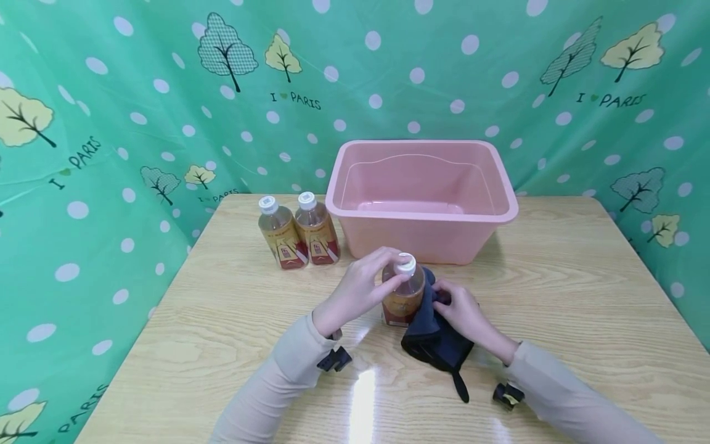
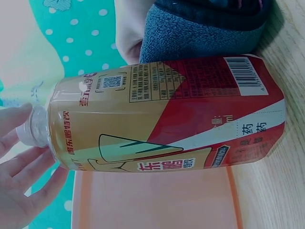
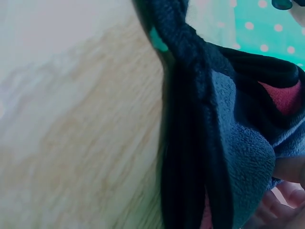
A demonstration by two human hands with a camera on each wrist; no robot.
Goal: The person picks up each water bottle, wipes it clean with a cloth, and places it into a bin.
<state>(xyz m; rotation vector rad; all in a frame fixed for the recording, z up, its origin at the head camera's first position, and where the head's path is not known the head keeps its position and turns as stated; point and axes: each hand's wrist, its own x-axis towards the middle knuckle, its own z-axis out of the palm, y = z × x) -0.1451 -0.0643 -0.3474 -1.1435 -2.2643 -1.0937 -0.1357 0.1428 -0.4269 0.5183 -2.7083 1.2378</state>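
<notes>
A drink bottle (image 1: 403, 305) with a gold and red label stands upright on the table, in front of a pink tub. My left hand (image 1: 367, 283) pinches its white cap (image 1: 405, 265) between thumb and fingers. In the left wrist view the bottle (image 2: 167, 114) appears sideways, its neck between the fingers. My right hand (image 1: 459, 308) holds a bunched dark blue-grey cloth (image 1: 438, 342) with black edging and a hanging loop, against the bottle's right side. The right wrist view shows the cloth's fuzzy folds (image 3: 248, 157) and some pink fabric; part of the right hand lies behind them.
The pink tub (image 1: 421, 237) stands at the back middle of the wooden table (image 1: 249, 345). To its left, two similar capped bottles, the left bottle (image 1: 284, 237) and the right bottle (image 1: 317, 231), stand side by side. A green patterned curtain (image 1: 377, 80) hangs behind.
</notes>
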